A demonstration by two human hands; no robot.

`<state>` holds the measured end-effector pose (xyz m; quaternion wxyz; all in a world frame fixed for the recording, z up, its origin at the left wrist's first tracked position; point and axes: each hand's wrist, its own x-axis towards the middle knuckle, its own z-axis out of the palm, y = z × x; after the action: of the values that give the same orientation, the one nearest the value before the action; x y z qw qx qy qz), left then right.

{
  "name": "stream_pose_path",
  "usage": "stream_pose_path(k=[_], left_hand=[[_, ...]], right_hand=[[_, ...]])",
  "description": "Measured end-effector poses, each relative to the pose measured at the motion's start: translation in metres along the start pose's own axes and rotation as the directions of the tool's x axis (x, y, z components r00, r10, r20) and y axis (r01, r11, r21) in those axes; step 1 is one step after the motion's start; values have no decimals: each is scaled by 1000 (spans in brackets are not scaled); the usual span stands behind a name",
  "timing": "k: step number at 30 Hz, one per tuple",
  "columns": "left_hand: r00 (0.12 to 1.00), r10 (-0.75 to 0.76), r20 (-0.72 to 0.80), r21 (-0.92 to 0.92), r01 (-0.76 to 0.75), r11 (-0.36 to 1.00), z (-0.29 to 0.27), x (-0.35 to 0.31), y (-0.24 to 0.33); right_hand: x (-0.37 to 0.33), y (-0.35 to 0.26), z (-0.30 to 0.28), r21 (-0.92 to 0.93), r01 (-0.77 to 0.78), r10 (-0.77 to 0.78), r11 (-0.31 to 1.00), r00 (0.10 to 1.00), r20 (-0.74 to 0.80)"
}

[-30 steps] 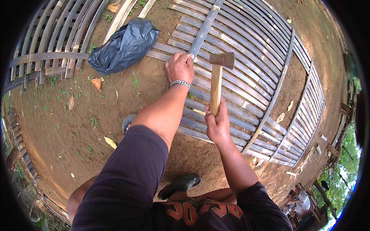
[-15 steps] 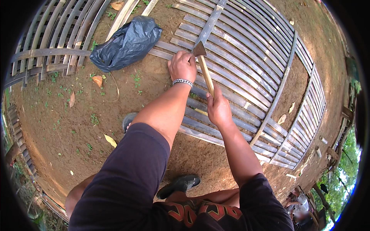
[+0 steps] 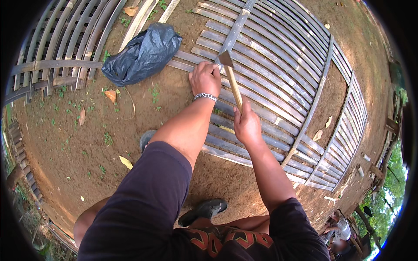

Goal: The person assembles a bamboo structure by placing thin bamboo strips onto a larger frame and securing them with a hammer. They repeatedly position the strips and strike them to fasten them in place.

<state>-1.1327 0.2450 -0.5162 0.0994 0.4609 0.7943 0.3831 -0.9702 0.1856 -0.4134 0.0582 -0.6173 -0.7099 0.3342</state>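
A small hatchet (image 3: 235, 87) with a rusty wedge-shaped head and a pale wooden handle is gripped by my right hand (image 3: 247, 124). Its head lies over the lengthwise strip of a bamboo slat panel (image 3: 278, 82), close to the fingers of my left hand (image 3: 205, 79). That hand is closed, fingers curled down at the strip where it crosses the slats; whatever they pinch is hidden. A chain bracelet (image 3: 205, 96) circles my left wrist. The panel lies flat on the ground, its thin slats tied across by several strips.
A black plastic bag (image 3: 141, 54) sits on the dirt left of the panel. Another slatted panel (image 3: 65, 63) lies at the far left, with loose bamboo strips (image 3: 137, 26) beside it. Dry leaves (image 3: 126, 162) dot the soil. At the lower right a person (image 3: 342, 230) is near the fence.
The view has shifted slightly. Both hands keep nearly the same place, and the hatchet head stays beside my left fingers.
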Motion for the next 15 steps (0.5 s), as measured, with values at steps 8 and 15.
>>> stream_pose_path(k=[8,15], left_hand=[[1000,8,2,-17,-7,1000,-3,1,2],[1000,11,0,-29,-11,1000,-5,1,1]], right_hand=[[-3,-6,5,122,118,-96,986,981,-169],[-1,-7,5,68,19,-14,997,998,-60]])
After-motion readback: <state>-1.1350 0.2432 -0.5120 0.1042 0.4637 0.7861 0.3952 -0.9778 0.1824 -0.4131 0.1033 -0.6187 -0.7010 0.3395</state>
